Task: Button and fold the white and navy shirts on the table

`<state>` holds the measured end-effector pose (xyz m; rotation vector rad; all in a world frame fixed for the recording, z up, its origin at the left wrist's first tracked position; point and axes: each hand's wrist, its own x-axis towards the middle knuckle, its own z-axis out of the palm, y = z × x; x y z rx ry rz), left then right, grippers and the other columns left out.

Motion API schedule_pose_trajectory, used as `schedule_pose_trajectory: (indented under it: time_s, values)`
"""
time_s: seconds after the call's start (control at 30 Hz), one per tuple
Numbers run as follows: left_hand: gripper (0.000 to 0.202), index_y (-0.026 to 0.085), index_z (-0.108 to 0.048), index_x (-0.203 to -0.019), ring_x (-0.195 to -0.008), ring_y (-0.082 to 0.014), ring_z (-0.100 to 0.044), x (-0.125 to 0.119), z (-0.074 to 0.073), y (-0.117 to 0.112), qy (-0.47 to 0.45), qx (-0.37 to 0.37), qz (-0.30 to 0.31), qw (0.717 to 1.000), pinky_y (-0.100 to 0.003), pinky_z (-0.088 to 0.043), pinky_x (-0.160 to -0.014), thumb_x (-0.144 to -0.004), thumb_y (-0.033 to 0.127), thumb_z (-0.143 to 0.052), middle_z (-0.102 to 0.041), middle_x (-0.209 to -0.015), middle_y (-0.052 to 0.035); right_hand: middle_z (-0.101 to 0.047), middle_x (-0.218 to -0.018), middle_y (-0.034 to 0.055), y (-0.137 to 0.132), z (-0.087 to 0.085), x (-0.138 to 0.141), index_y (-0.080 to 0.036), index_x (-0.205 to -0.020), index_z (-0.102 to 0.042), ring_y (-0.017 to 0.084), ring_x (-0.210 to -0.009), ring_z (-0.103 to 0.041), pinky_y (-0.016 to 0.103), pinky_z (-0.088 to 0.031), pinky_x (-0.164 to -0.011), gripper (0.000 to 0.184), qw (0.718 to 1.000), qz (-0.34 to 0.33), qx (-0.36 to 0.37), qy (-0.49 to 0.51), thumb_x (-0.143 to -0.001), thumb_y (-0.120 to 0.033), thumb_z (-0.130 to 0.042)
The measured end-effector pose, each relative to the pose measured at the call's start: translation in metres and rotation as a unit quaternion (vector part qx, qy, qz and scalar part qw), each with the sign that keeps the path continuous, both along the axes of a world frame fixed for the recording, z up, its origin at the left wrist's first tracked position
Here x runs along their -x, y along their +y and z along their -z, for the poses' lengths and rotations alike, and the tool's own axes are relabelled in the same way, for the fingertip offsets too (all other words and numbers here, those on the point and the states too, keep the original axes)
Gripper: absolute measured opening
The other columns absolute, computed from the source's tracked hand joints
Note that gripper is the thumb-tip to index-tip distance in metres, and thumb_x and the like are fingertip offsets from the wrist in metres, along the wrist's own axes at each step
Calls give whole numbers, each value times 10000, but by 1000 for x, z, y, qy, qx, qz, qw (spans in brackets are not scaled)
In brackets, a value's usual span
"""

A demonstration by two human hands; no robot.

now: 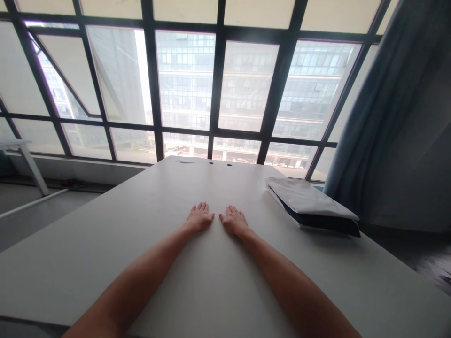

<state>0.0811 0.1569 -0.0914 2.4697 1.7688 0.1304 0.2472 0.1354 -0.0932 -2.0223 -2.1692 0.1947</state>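
My left hand [200,217] lies flat, palm down, on the white table [148,225], fingers stretched forward. My right hand [233,219] lies flat beside it, the two thumbs almost touching. Neither hand holds anything. A flat bundle [310,204], white on top with a dark navy underside, rests on the table to the right of my right hand, a forearm's width away.
A large window [218,84] with dark frames fills the wall beyond the table's far edge. A blue-grey curtain [394,122] hangs at the right. Part of another white table [24,155] shows at the far left. Small dark marks [229,165] sit near the table's far edge.
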Motion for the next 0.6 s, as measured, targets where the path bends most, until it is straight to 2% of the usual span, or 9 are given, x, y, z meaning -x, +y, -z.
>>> schedule_pose_trajectory:
  time_s: [0.4,0.6]
  values:
    - [710,42,-233,-1534,-1501,-274,-114,0,0,1,-9,18,-8,1000,-467,-101,-1203,-968,470,-205,-134,-1620,-155,-228,-1596,155,-3,-3,1,-32,-1521,-294,246,-1475,-193,439,-143,-1189,682,1000,-2,6,-14,-997,-467,-254]
    - [733,44,-232,-1533,-1502,-258,-113,4,-6,-14,-22,34,3,999,-450,-99,-1209,-964,506,-224,-133,-1621,-154,-273,-1579,179,-2,2,4,-54,-1496,-347,265,-1462,-233,452,-196,-1171,620,998,-11,-6,-58,-1016,-433,-244]
